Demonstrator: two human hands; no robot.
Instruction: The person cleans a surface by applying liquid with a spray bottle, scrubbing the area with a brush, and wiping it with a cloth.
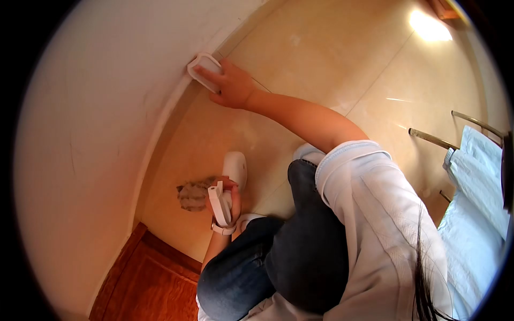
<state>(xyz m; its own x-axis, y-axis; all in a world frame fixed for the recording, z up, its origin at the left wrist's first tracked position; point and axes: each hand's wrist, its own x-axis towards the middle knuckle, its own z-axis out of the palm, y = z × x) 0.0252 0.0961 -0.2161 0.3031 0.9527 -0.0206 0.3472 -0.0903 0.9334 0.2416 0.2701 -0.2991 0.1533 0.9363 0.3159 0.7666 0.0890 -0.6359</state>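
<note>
My right hand [233, 85] reaches out to the foot of the wall. It is closed on a flat white pad-like piece with a raised rim [206, 73], fingers laid across it, and the piece touches the wall's lower edge. Low and nearer my body, my left hand [234, 198], with a white watch [224, 229] on the wrist, grips a white plastic piece with a narrow bar [218, 206]. A crumpled grey-brown cloth [195, 194] hangs beside these fingers; whether they hold it too I cannot tell.
The white wall [91, 117] curves along the left above beige floor tiles [321, 59]. A reddish-brown wooden panel [155, 278] lies at the lower left. On the right stand metal bars [431, 138] with light blue fabric [474, 214]. A white slipper [235, 166] shows beside my left hand.
</note>
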